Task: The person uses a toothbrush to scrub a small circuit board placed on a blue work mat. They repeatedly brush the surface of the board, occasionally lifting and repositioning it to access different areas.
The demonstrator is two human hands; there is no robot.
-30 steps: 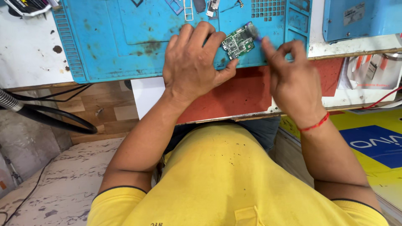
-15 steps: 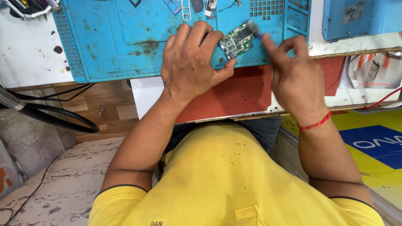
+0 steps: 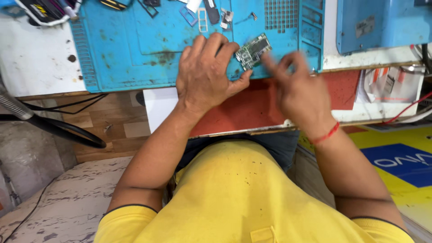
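Head view: left hand [image 3: 204, 76] is pinning a green circuit board [image 3: 253, 51] on the blue mat [image 3: 135, 45].
Right hand [image 3: 294, 92] is now blurring nearer the board; its grip can't be told, and the brush seen earlier isn't discernible.

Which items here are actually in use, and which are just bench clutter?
In use:
- small green circuit board, pinned by the left hand
- right hand, blurred beside the board; its grip is unclear
- blue silicone work mat under the board

Lying about:
- small loose metal parts at the mat's far edge
- blue box, right
- black cables, left
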